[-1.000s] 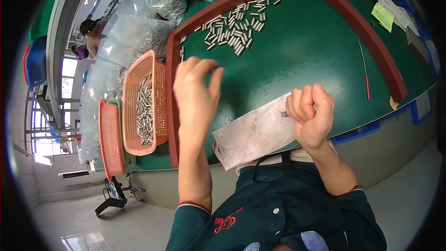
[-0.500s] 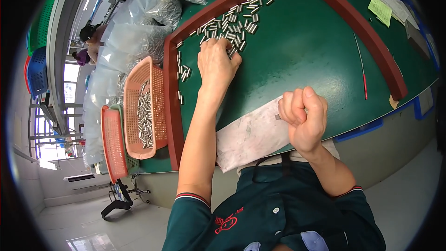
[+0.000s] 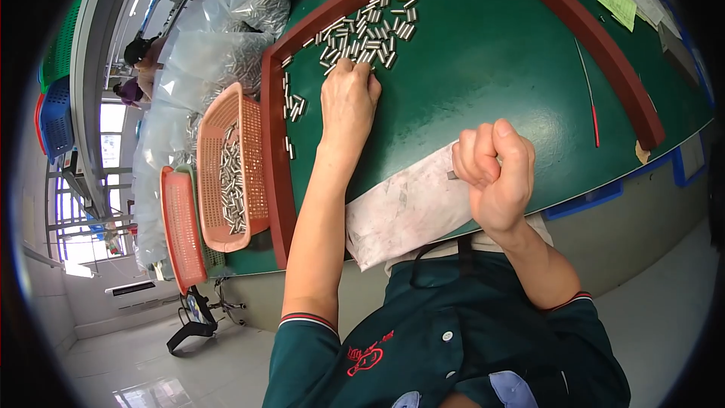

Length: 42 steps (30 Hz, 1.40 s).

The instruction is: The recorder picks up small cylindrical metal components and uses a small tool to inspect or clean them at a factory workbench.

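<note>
Short shiny metal pins lie scattered on the green tabletop, mostly along the dark red wooden rail. At the near edge of this pile is my left hand, back upward, its fingers curled and its thumb drawn in beside them. Whatever sits under those fingertips is hidden. My right hand is closed in a fist above a stained whitish cloth at the table's front edge. The grey end of a metal pin pokes out from the little-finger side of that fist; the rest is covered by the fingers.
Left of the rail, an orange plastic basket holds more pins, beside a red basket. Clear bags of pins stand behind. A red-handled thin tool and papers lie at right. Two people are at far left.
My left thumb has closed in toward the fingers, and the hand sits at the pile's near edge instead of among the pins. My right fist keeps its grip. The view has shifted slightly.
</note>
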Each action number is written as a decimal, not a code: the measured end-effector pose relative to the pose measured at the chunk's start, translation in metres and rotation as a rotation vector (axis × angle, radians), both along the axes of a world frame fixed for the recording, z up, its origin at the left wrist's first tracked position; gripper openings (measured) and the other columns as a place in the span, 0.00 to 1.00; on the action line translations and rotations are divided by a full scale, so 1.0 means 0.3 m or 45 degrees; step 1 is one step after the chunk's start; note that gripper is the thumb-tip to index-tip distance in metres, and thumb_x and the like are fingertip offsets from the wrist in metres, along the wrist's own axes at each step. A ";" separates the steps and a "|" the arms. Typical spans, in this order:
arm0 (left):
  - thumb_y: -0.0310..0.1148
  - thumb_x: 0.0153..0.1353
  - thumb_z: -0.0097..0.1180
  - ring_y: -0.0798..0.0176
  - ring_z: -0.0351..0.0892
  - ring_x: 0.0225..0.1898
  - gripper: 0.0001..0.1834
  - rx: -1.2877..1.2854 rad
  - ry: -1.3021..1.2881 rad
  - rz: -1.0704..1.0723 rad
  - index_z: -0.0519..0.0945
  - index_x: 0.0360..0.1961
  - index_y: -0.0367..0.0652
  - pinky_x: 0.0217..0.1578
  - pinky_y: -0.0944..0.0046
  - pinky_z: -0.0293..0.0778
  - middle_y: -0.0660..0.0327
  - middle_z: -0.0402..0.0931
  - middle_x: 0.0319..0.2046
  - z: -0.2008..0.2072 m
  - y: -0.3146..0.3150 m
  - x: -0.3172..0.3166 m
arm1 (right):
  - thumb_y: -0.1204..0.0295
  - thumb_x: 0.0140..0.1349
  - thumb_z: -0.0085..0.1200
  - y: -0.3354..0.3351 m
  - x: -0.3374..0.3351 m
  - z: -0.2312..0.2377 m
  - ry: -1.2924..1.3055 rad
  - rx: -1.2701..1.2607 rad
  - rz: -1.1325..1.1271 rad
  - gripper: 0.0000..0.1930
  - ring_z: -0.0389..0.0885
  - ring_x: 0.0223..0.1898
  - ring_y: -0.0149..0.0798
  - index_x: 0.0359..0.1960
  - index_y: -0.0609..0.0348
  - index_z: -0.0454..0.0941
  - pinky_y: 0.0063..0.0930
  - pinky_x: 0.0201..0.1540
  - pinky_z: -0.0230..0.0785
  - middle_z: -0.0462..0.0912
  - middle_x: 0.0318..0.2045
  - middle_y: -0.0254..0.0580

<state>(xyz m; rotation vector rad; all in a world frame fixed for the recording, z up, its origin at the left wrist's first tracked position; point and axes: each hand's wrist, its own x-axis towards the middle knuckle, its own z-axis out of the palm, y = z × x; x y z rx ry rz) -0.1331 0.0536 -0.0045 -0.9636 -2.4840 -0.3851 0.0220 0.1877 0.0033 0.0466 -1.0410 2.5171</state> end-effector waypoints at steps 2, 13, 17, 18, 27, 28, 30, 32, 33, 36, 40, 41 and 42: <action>0.23 0.45 0.54 0.46 0.72 0.26 0.04 -0.049 -0.030 0.051 0.76 0.24 0.34 0.28 0.53 0.69 0.48 0.70 0.23 0.005 0.001 -0.006 | 0.70 0.62 0.31 0.003 -0.001 -0.003 0.001 -0.013 0.014 0.20 0.46 0.11 0.22 0.09 0.54 0.50 0.20 0.14 0.40 0.52 0.07 0.28; 0.20 0.44 0.55 0.50 0.72 0.25 0.05 0.070 -0.279 -0.140 0.75 0.26 0.35 0.26 0.57 0.67 0.53 0.70 0.24 0.173 0.023 0.270 | 0.65 0.63 0.27 0.011 -0.011 0.002 -0.073 -0.002 -0.001 0.22 0.43 0.11 0.23 0.09 0.51 0.51 0.20 0.14 0.38 0.52 0.07 0.28; 0.21 0.43 0.58 0.58 0.72 0.23 0.07 0.048 -0.369 -0.176 0.76 0.28 0.38 0.23 0.64 0.67 0.58 0.71 0.25 0.151 -0.022 0.425 | 0.66 0.63 0.29 0.008 -0.016 0.001 -0.051 -0.020 0.012 0.22 0.44 0.11 0.23 0.09 0.52 0.51 0.20 0.14 0.39 0.52 0.07 0.28; 0.21 0.43 0.58 0.58 0.72 0.23 0.07 0.051 -0.376 -0.175 0.76 0.28 0.38 0.23 0.64 0.67 0.58 0.71 0.25 0.132 -0.028 0.433 | 0.67 0.62 0.31 0.006 -0.014 0.002 -0.038 -0.051 0.016 0.21 0.46 0.11 0.23 0.09 0.54 0.51 0.20 0.14 0.40 0.52 0.07 0.28; 0.21 0.42 0.59 0.56 0.70 0.25 0.09 0.236 -0.524 -0.130 0.75 0.28 0.36 0.25 0.61 0.66 0.57 0.69 0.26 0.059 -0.064 0.471 | 0.63 0.63 0.28 0.004 -0.018 0.039 -0.025 -0.099 0.073 0.22 0.42 0.10 0.24 0.08 0.50 0.51 0.20 0.14 0.38 0.51 0.06 0.27; 0.21 0.42 0.59 0.56 0.70 0.25 0.09 0.241 -0.531 -0.133 0.75 0.28 0.36 0.25 0.61 0.66 0.57 0.69 0.26 0.056 -0.066 0.471 | 0.63 0.63 0.28 0.001 -0.019 0.047 -0.032 -0.095 0.070 0.22 0.42 0.10 0.24 0.08 0.50 0.51 0.20 0.14 0.38 0.51 0.06 0.27; 0.20 0.42 0.59 0.56 0.70 0.25 0.09 0.296 -0.581 -0.124 0.75 0.28 0.36 0.25 0.61 0.66 0.57 0.69 0.26 0.049 -0.071 0.467 | 0.63 0.62 0.28 -0.011 -0.024 0.057 -0.130 -0.133 0.170 0.22 0.42 0.10 0.24 0.08 0.50 0.50 0.20 0.14 0.38 0.51 0.06 0.27; 0.20 0.42 0.59 0.56 0.70 0.25 0.09 0.294 -0.592 -0.136 0.75 0.28 0.36 0.25 0.61 0.66 0.57 0.69 0.26 0.046 -0.073 0.460 | 0.63 0.62 0.28 -0.028 -0.034 0.047 -0.144 -0.107 0.188 0.22 0.42 0.10 0.24 0.08 0.50 0.50 0.20 0.14 0.38 0.51 0.06 0.27; 0.20 0.42 0.59 0.56 0.70 0.25 0.09 0.287 -0.598 -0.147 0.75 0.28 0.35 0.25 0.61 0.66 0.57 0.68 0.26 0.045 -0.074 0.456 | 0.63 0.62 0.29 -0.034 -0.039 0.044 -0.153 -0.086 0.208 0.22 0.42 0.10 0.24 0.08 0.50 0.50 0.20 0.14 0.38 0.51 0.06 0.27; 0.20 0.42 0.58 0.56 0.69 0.26 0.09 0.265 -0.574 -0.147 0.75 0.28 0.36 0.26 0.61 0.66 0.57 0.68 0.25 0.041 -0.070 0.453 | 0.63 0.62 0.29 -0.035 -0.047 0.041 -0.169 -0.075 0.210 0.22 0.42 0.10 0.23 0.08 0.50 0.50 0.20 0.14 0.38 0.51 0.06 0.27; 0.20 0.42 0.58 0.56 0.69 0.27 0.09 0.269 -0.565 -0.137 0.74 0.28 0.36 0.26 0.61 0.66 0.57 0.67 0.26 0.037 -0.074 0.452 | 0.63 0.62 0.28 -0.041 -0.049 0.041 -0.185 -0.076 0.205 0.22 0.42 0.10 0.23 0.07 0.49 0.50 0.20 0.14 0.38 0.51 0.05 0.27; 0.20 0.42 0.59 0.56 0.69 0.27 0.09 0.269 -0.569 -0.137 0.74 0.28 0.36 0.26 0.61 0.66 0.57 0.67 0.26 0.037 -0.076 0.452 | 0.63 0.62 0.28 -0.043 -0.050 0.042 -0.189 -0.075 0.206 0.22 0.42 0.10 0.23 0.07 0.49 0.50 0.20 0.14 0.38 0.51 0.05 0.27; 0.21 0.42 0.59 0.56 0.69 0.27 0.10 0.268 -0.573 -0.136 0.74 0.28 0.36 0.27 0.61 0.66 0.57 0.67 0.26 0.037 -0.077 0.451 | 0.63 0.62 0.28 -0.044 -0.050 0.043 -0.191 -0.071 0.201 0.22 0.42 0.10 0.24 0.07 0.49 0.50 0.20 0.14 0.38 0.51 0.05 0.27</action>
